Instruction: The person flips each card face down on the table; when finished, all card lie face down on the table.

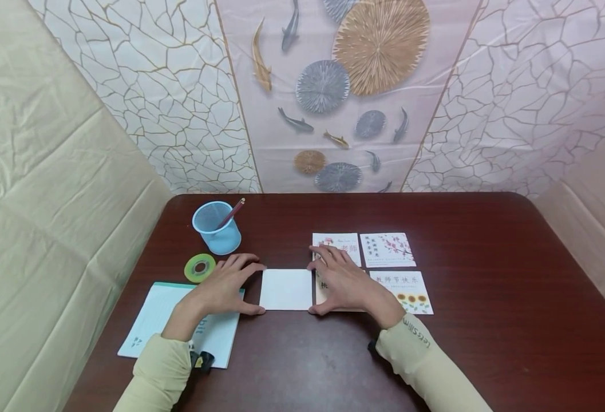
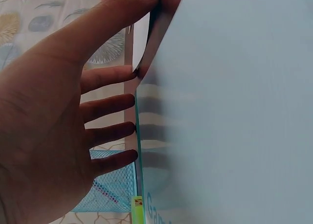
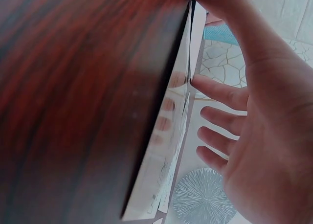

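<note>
A blank white card (image 1: pixel 286 289) lies flat on the dark wooden table, between the two hands. My left hand (image 1: pixel 226 287) touches its left edge, thumb at the near corner and index finger at the far one. Likewise my right hand (image 1: pixel 344 282) touches the two right corners. Both hands have their fingers spread and fairly straight, as the left wrist view and right wrist view also show. Beneath the right hand lies a beige card (image 1: pixel 320 293), mostly hidden. A pink-flowered card (image 1: pixel 351 240) behind it is partly covered by the fingers.
At right lie a blossom card (image 1: pixel 384 250) and a sunflower card (image 1: pixel 405 289). A notebook (image 1: pixel 153 320) sits under the left forearm. Beyond it are a green tape roll (image 1: pixel 190 269) and a blue mesh pen cup (image 1: pixel 225 243) holding a pen (image 1: pixel 234 210). Patterned cloth hangs behind the table.
</note>
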